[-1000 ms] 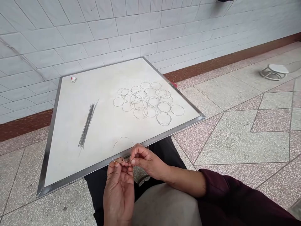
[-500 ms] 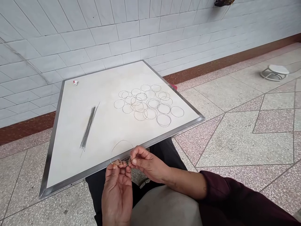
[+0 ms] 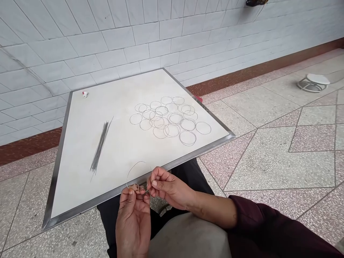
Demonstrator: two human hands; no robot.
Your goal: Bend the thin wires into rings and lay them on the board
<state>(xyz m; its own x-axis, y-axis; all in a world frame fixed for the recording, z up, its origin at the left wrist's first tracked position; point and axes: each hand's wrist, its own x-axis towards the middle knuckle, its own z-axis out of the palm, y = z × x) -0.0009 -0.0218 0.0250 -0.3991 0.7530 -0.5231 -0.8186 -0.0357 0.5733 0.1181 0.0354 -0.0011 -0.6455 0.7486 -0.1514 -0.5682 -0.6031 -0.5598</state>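
Wire [image 3: 139,161], curved, over near edge of counter [image 3: 115,102]. Counter's right half: overlapping rings [image 3: 180,124]. Near edge: left hand [image 3: 134,216], right hand [image 3: 172,188], fingers of both pinching wire. Left side: rod bundle [image 3: 100,147]. Far-left corner: red-white object [image 3: 85,94].

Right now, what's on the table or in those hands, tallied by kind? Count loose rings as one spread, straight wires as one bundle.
Held wire: 1
Spread of rings: 1
Bundle of straight wires: 1
Small red-and-white thing: 1
Total: 4
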